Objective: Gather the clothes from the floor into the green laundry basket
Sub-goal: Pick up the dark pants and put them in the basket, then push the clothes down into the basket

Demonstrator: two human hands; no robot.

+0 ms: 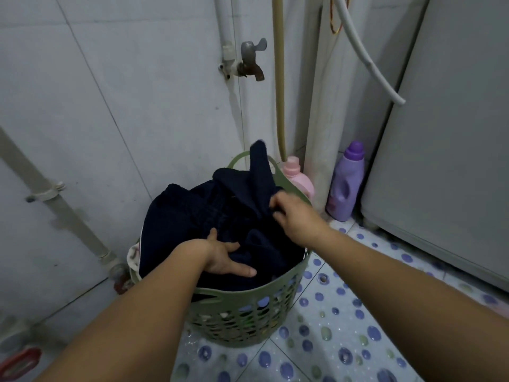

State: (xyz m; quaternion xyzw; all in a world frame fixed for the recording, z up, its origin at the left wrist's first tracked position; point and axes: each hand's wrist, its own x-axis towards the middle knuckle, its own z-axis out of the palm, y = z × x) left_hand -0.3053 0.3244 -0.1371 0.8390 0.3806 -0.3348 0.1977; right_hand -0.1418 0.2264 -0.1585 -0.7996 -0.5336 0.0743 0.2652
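A dark navy garment (pixel 209 216) is heaped in the green laundry basket (pixel 248 312), which stands on the dotted floor (pixel 344 312) in the corner where the tiled walls meet. The cloth is not fully inside: one flap rises above the far rim and a fold bulges over the left rim, beside a pale scrap of fabric (pixel 134 253) hanging out there. The left hand (pixel 224 256) is pressed on the near part of the garment with fingers spread and straight. A fold at the basket's right rim is pinched by the right hand (pixel 293 216), fingers curled round it. The step in hand is judged to be the stuffing down of this piece. Next, the raised flap would need to be tucked below the rim. No loose clothes are seen on the visible floor. A pink bottle (pixel 298 179) and a purple bottle (pixel 347 183) stand behind the basket, near a grey appliance (pixel 446 161).
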